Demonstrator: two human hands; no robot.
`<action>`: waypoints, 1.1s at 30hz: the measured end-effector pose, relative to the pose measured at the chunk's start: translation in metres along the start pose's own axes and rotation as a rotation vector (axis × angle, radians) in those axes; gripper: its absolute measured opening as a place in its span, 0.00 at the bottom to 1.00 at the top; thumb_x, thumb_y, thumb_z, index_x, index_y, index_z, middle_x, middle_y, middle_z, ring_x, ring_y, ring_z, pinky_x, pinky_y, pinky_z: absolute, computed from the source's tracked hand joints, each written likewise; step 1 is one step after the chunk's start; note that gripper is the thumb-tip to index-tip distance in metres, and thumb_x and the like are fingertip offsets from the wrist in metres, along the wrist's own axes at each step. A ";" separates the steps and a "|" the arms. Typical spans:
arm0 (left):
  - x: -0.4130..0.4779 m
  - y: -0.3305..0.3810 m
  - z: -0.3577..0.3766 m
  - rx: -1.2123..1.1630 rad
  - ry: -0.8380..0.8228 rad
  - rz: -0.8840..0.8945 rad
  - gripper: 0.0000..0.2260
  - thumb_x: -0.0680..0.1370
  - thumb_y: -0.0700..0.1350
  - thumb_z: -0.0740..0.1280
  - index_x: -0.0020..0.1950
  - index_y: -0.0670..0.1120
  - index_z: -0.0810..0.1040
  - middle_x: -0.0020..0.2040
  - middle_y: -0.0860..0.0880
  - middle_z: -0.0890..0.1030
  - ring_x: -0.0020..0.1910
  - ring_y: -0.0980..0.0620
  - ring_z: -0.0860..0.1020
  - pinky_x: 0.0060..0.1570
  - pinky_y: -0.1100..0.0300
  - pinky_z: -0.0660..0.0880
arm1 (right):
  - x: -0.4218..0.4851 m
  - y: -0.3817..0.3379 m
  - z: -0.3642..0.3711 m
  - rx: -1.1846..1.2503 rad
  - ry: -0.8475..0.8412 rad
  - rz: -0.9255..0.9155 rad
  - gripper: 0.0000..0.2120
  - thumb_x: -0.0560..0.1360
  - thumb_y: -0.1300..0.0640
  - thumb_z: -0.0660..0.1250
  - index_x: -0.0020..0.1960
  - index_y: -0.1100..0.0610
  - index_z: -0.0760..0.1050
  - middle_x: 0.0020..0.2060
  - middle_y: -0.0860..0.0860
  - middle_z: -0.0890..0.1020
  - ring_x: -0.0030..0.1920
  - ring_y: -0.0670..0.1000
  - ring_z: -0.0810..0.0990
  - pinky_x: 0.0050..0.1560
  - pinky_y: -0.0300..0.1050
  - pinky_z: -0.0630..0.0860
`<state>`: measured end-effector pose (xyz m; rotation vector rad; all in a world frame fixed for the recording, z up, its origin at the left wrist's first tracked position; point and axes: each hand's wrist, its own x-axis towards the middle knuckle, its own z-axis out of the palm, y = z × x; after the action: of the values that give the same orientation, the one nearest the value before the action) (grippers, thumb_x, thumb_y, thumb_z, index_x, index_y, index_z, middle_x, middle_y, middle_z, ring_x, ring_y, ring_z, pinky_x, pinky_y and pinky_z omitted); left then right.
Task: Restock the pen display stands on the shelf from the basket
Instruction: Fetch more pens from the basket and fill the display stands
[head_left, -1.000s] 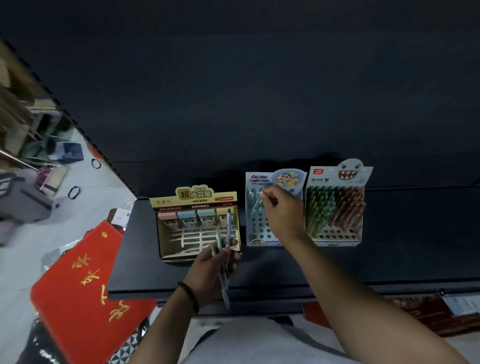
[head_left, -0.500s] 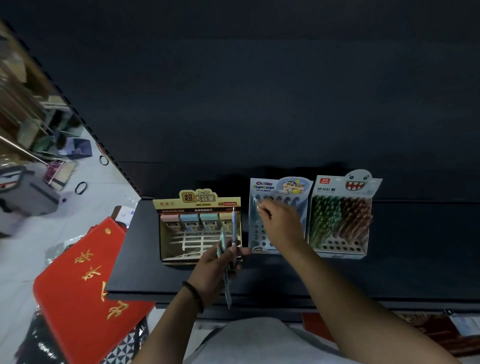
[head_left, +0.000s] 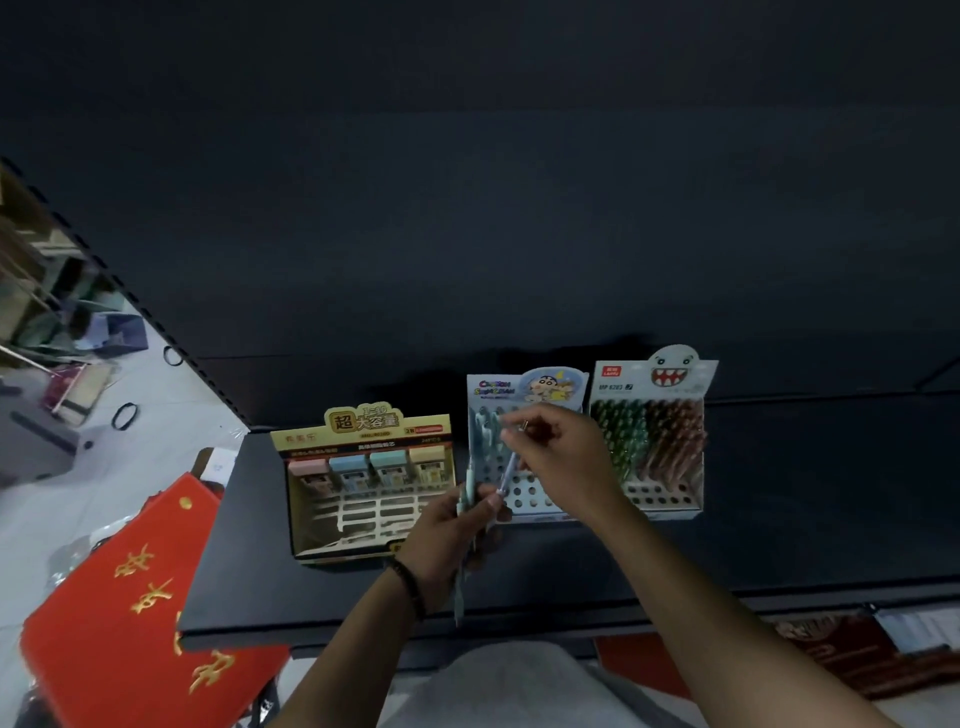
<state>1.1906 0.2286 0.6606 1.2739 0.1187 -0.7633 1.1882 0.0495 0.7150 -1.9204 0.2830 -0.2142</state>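
While the left hand clasps spare pens, the right hand pinches one pen above the blue stand, yellow box leftward on the black shelf.

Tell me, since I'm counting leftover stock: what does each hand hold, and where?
Left hand: a bunch of pens, gripped mid-barrel. Right hand: one pen, pinched at its top end.

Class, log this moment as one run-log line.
left hand: holds spare pens | right hand: lifting one pen from bunch | target: blue stand, mostly empty
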 end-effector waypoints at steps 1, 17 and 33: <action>0.003 0.001 0.005 0.017 0.000 0.010 0.03 0.83 0.42 0.67 0.55 0.44 0.79 0.44 0.45 0.84 0.32 0.51 0.75 0.30 0.61 0.65 | -0.001 0.000 -0.005 -0.010 0.030 0.014 0.10 0.77 0.54 0.78 0.57 0.49 0.85 0.41 0.46 0.87 0.40 0.46 0.87 0.43 0.44 0.84; 0.030 -0.009 0.031 0.101 0.073 0.048 0.08 0.83 0.46 0.68 0.57 0.42 0.81 0.46 0.43 0.85 0.27 0.52 0.71 0.28 0.61 0.66 | -0.011 0.011 -0.043 -0.121 0.257 -0.032 0.05 0.78 0.59 0.76 0.52 0.50 0.85 0.38 0.45 0.86 0.40 0.45 0.86 0.44 0.47 0.86; 0.022 -0.012 0.021 -0.062 0.119 -0.153 0.03 0.84 0.38 0.60 0.56 0.43 0.72 0.40 0.46 0.82 0.32 0.50 0.73 0.33 0.56 0.68 | 0.007 0.028 -0.040 -0.287 0.386 -0.226 0.04 0.78 0.60 0.77 0.51 0.56 0.83 0.41 0.45 0.86 0.41 0.37 0.84 0.42 0.29 0.79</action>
<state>1.1937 0.1991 0.6463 1.2614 0.3366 -0.8079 1.1805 0.0022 0.7037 -2.1883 0.3675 -0.7329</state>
